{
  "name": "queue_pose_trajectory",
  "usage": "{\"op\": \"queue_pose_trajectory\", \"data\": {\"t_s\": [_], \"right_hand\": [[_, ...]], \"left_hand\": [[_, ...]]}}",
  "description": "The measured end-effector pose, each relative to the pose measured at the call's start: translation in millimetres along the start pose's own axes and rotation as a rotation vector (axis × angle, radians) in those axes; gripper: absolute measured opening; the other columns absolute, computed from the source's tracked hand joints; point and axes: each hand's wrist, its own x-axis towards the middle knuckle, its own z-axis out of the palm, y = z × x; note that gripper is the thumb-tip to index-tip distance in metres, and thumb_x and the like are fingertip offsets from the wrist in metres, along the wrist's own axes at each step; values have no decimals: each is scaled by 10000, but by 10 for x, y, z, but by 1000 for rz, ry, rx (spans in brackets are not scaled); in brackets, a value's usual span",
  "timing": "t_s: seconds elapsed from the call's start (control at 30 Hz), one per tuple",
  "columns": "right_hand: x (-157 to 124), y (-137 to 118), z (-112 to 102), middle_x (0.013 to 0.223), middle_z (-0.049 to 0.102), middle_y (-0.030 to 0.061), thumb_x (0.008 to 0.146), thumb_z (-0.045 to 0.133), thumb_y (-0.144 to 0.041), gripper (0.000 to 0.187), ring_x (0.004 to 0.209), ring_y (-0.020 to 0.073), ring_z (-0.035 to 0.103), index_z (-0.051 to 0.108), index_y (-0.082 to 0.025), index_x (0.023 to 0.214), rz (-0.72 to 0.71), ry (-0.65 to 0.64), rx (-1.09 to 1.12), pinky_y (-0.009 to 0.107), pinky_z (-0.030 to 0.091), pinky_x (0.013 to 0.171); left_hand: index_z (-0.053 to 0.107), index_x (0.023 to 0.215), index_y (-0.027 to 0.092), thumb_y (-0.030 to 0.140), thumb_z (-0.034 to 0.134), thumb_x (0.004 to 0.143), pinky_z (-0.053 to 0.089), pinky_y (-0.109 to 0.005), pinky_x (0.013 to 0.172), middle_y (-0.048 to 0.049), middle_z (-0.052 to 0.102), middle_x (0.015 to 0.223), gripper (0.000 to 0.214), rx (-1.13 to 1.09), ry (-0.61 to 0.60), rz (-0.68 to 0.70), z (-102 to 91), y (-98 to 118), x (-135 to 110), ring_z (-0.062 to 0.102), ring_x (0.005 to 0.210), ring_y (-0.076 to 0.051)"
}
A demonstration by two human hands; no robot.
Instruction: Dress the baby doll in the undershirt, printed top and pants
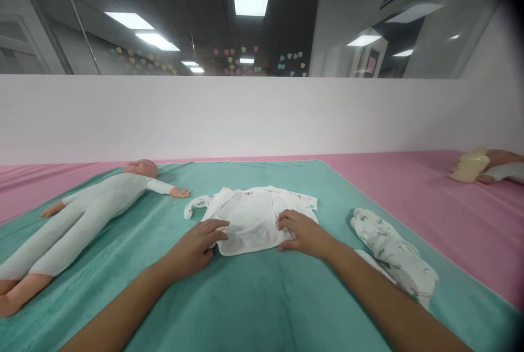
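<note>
Here, hands point(192, 248) point(303, 233) on white baby shirt point(249, 221)

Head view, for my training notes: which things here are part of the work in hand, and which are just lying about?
In hand: the left hand, the right hand, and the white baby top under both.

Lying about: the baby doll in a white suit, the printed baby clothes, the teal towel, the second doll on the pink mat.

Left hand point(192, 248), right hand point(305, 234), both bare
</note>
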Motion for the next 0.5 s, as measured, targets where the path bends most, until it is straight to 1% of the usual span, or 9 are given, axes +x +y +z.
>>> {"op": "queue_pose_trajectory", "data": {"t_s": [0.07, 0.13, 0.2, 0.27, 0.33, 0.4, 0.43, 0.5], "right_hand": [[38, 1, 21, 956, 592, 25, 784, 527, -561, 354, 853, 187, 533, 562, -222, 878, 1, -1, -63, 298, 414, 675], [66, -16, 72, 847, 579, 21, 870, 433, -465, 286, 767, 169, 522, 533, -206, 800, -15, 12, -154, 285, 380, 619], [74, -45, 119, 793, 564, 17, 906, 373, -370, 258, 710, 154, 507, 508, -199, 768, -43, 36, -221, 281, 350, 593], [59, -85, 138, 761, 548, 11, 905, 363, -309, 217, 655, 139, 482, 492, -194, 774, -59, 87, -237, 273, 321, 563], [24, -139, 127, 758, 539, 11, 893, 362, -254, 161, 633, 130, 459, 491, -188, 823, -67, 187, -220, 269, 302, 547], [-17, -204, 109, 793, 544, 21, 865, 374, -196, 131, 666, 135, 457, 499, -182, 899, -106, 289, -202, 269, 307, 566], [-34, -238, 104, 810, 546, 25, 842, 388, -167, 141, 693, 140, 459, 506, -183, 917, -148, 312, -197, 272, 314, 588], [-56, -299, 111, 823, 548, 27, 789, 416, -120, 169, 729, 147, 456, 525, -190, 897, -245, 293, -194, 279, 325, 631]], "left_hand": [[598, 940, 240, 2, 379, 701, 399, -360, 960, -18, 526, 1259, 401, 1, 13, -28, 14, -21, 24, 445, 1181, -194], [589, 829, 219, 20, 373, 718, 426, -340, 907, -21, 573, 1184, 314, -1, 45, -79, 22, -31, 51, 494, 1110, -186], [571, 771, 210, 36, 368, 724, 438, -324, 867, -18, 598, 1131, 271, 1, 104, -127, 15, -32, 75, 519, 1060, -182], [568, 759, 207, 59, 365, 742, 442, -312, 844, -18, 608, 1100, 252, 0, 203, -172, -6, -27, 87, 531, 1032, -180], [570, 745, 203, 97, 366, 765, 440, -307, 844, -30, 619, 1061, 231, -22, 325, -215, -36, -22, 83, 541, 1012, -182], [564, 711, 195, 116, 361, 764, 436, -304, 853, -39, 628, 1027, 224, -79, 417, -263, -68, -24, 63, 551, 998, -183], [554, 687, 192, 110, 354, 749, 436, -297, 846, -38, 636, 996, 225, -122, 442, -290, -82, -28, 50, 560, 975, -179], [532, 646, 189, 87, 335, 700, 446, -272, 782, -22, 649, 879, 228, -208, 427, -360, -106, -40, 23, 584, 865, -162]]}}
